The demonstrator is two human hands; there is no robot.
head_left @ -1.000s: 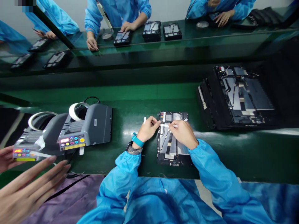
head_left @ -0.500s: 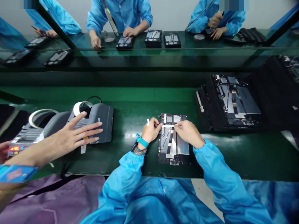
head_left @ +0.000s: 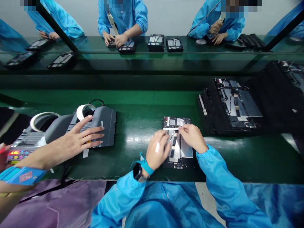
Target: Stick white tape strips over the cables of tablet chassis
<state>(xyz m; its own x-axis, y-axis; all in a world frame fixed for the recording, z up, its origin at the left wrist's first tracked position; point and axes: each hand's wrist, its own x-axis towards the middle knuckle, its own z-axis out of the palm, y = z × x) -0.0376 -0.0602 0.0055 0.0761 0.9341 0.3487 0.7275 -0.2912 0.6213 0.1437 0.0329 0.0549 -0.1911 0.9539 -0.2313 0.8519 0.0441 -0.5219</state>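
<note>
An opened tablet [head_left: 177, 139] lies flat on a green bench mat [head_left: 137, 101], its foil-covered panels and black strips exposed, at the middle of the bench directly in front of the person. The room is a work line lit from above, with glare across the mat. The right hand [head_left: 193, 137] comes in from 4 o'clock, its fingertips [head_left: 181, 127] pinched closed on a thin white strip [head_left: 174, 128] that crosses the tablet's upper part. The left hand [head_left: 158, 149] sits over the tablet's lower left edge at 7 o'clock, fingers loosely curled and half closed. It hides what lies beneath, so whether it grips anything cannot be told. A small white tape piece [head_left: 157, 147] sits on its back, and a black smartwatch [head_left: 137, 172] and a blue wristband [head_left: 146, 167] circle the wrist.

At 9 o'clock stand 2 gray tape dispensers [head_left: 104, 126] with white tape rolls [head_left: 83, 111], and a co-worker's spread hand [head_left: 80, 134] rests on one of them. At 3 o'clock lies a larger opened tablet [head_left: 234, 106] in a black frame. A purple cloth [head_left: 54, 205] lies below the bench edge at 8 o'clock. Past a dark divider at 12 o'clock, co-workers in blue smocks [head_left: 122, 15] work at a second green bench among more opened devices [head_left: 156, 42].
</note>
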